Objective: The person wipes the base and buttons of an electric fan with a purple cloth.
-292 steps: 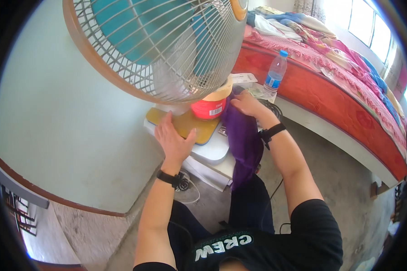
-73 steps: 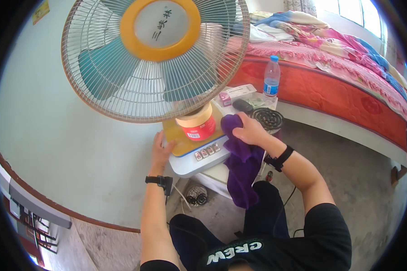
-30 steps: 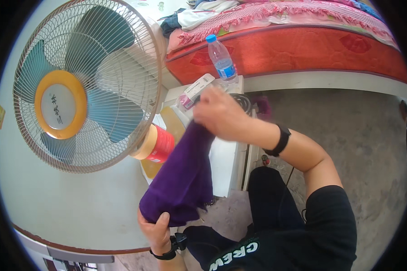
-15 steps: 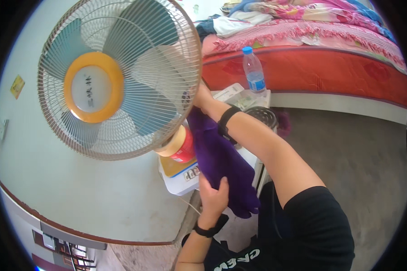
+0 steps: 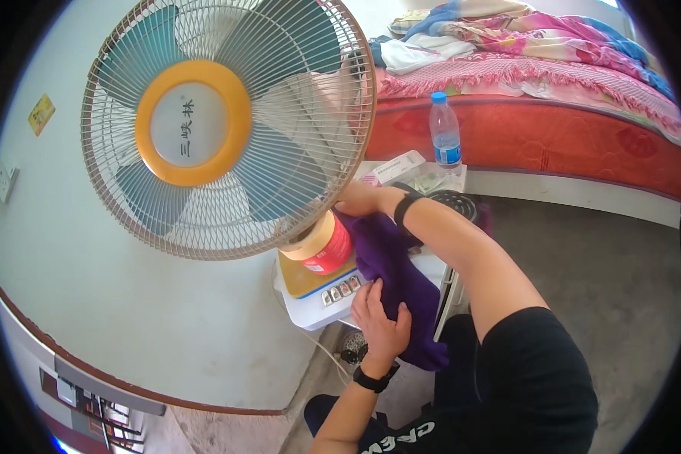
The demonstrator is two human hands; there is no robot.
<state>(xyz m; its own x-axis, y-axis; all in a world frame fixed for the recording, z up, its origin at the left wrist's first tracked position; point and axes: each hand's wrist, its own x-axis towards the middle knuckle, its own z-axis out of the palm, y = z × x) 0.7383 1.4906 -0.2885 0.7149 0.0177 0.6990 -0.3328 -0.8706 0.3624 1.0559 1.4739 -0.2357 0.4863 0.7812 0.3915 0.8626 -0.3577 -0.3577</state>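
A purple cloth [image 5: 405, 280] hangs down from beside the fan over the front of its base. My right hand [image 5: 362, 200] is closed on the cloth's upper end, close to the lower right rim of the fan [image 5: 227, 151]; the rim hides its fingertips. Lower down, my left hand [image 5: 382, 321] rests against the cloth with its fingers stretched out and thumb apart. The white fan base [image 5: 310, 304] with a row of push buttons [image 5: 341, 290] lies just left of that hand. A red jar with a cream-coloured lid [image 5: 329, 250] stands on the base.
A water bottle with a blue cap [image 5: 446, 136] and a white box [image 5: 399, 167] stand on the small table behind my right wrist. Beyond is a bed with a red mattress [image 5: 552, 136] and rumpled bedding [image 5: 522, 38]. A white cable [image 5: 329, 352] hangs below the base.
My left hand has loosened from the cloth, its fingers now stretched out. My right hand has come slightly lower along the fan's rim. The whole view has shifted a little.
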